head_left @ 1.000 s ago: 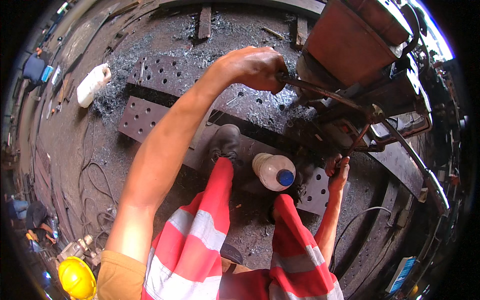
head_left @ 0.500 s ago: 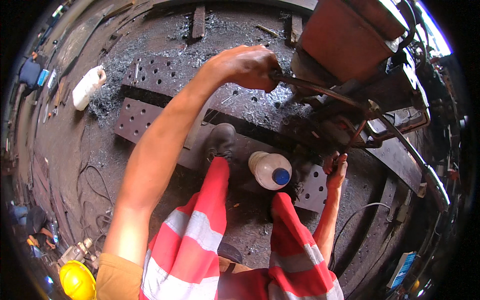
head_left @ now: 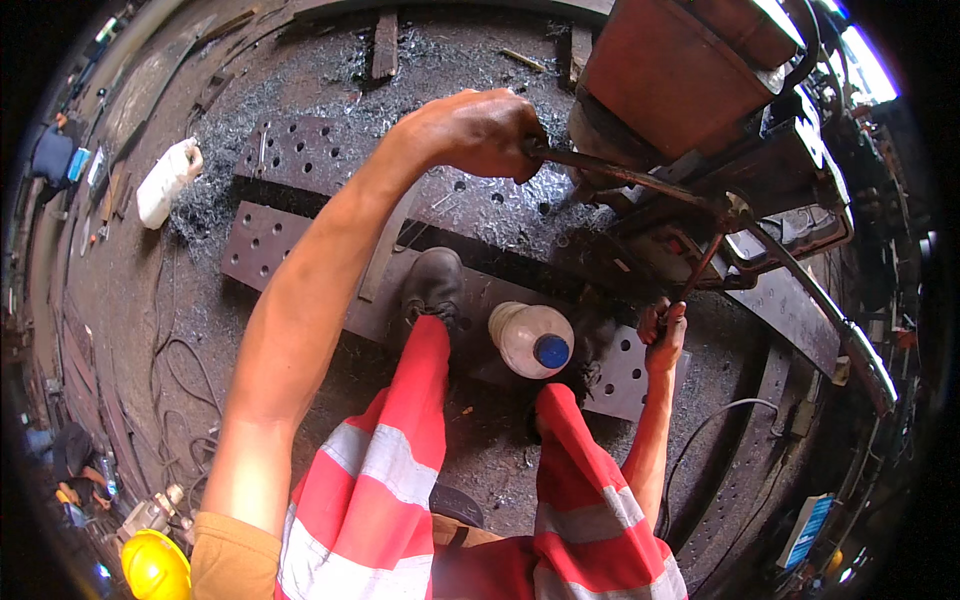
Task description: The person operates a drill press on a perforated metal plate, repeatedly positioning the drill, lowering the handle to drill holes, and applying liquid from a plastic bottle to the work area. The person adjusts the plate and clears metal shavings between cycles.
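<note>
A hub with long metal handle bars (head_left: 735, 210) sits on the side of a reddish drilling machine (head_left: 670, 80). My left hand (head_left: 485, 135) reaches far forward, its fingers wrapped round the end of one bar. Lower and to the right, my right hand (head_left: 663, 335) is closed round the end of a shorter-looking reddish bar from that hub. A third bar slopes off to the lower right, with neither hand on it. Beneath the machine lie dark steel plates (head_left: 265, 245) with drilled holes, strewn with metal shavings. The drill's tip is hidden from view.
Between my boots stands a whitish plastic bottle (head_left: 520, 335) with a blue cap. A white jug (head_left: 168, 185) is on the floor at left. Cables (head_left: 715, 410) curl at right. A yellow helmet (head_left: 155, 565) shows at lower left, near other people at the far left edge.
The whole view has shifted slightly, so things appear a little further left. Both hands keep their grip on the bars, which show no clear turn.
</note>
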`<state>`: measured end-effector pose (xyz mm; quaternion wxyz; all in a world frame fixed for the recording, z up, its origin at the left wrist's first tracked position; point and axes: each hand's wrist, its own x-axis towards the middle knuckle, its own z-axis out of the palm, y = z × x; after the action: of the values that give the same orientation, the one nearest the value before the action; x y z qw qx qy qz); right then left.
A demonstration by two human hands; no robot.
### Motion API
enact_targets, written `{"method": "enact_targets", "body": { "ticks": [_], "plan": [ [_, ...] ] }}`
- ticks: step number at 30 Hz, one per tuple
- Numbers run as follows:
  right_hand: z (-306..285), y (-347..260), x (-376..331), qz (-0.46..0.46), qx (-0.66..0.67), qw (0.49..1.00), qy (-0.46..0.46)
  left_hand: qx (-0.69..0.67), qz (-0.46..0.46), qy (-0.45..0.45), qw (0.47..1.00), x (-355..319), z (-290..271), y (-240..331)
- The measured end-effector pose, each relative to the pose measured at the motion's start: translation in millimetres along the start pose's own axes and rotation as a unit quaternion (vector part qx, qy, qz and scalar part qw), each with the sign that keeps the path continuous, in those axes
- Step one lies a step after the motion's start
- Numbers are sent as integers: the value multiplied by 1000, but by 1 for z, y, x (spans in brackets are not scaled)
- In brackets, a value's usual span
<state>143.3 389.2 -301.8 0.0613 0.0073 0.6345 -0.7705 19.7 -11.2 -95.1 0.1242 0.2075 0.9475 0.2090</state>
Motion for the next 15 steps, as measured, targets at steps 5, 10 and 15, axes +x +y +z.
{"method": "enact_targets", "body": {
  "ticks": [5,10,15],
  "plan": [
    [-2,-2,0,-7,-7,1000,-11,-17,-3,3,1000,0,1,-1],
    [2,-3,0,-24,-35,999,-2,-16,4,9,1000,-3,0,0],
    [0,-2,0,-24,-50,998,4,-8,4,10,1000,-1,1,-2]
  ]
}}
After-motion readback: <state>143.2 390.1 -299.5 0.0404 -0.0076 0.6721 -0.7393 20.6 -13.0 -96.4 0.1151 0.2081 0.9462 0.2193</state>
